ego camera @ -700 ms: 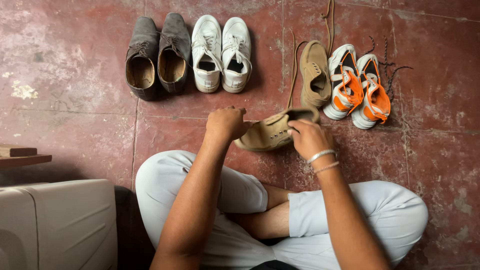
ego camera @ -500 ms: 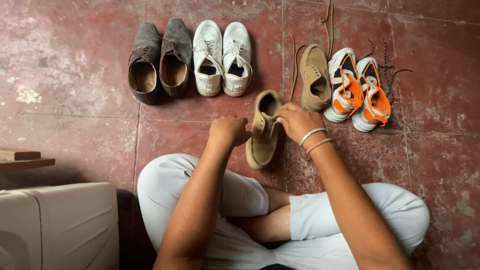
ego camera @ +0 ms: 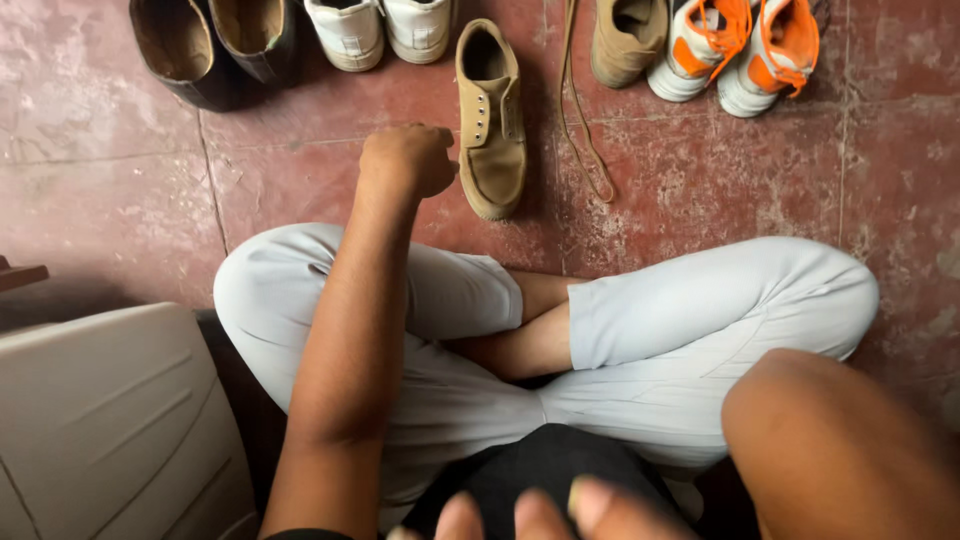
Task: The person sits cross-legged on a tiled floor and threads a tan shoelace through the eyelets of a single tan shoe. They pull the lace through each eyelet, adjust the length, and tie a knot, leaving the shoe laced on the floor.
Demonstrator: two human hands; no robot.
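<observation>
Left hand (ego camera: 408, 158), seemingly a loose fist, beside matte tan shoe (ego camera: 490, 118).

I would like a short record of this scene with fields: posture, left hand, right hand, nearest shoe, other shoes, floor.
posture: sitting cross-legged on the floor, pale trousers
left hand: left hand closed in a fist, beside the tan shoe, contact unclear
right hand: right hand close to the camera, blurred, fingertips only
nearest shoe: tan shoe flat on the floor, unlaced
lace: loose lace lying beside it
other shoes: dark, white, tan and orange-white shoes in a row at the top
floor: worn red floor
</observation>
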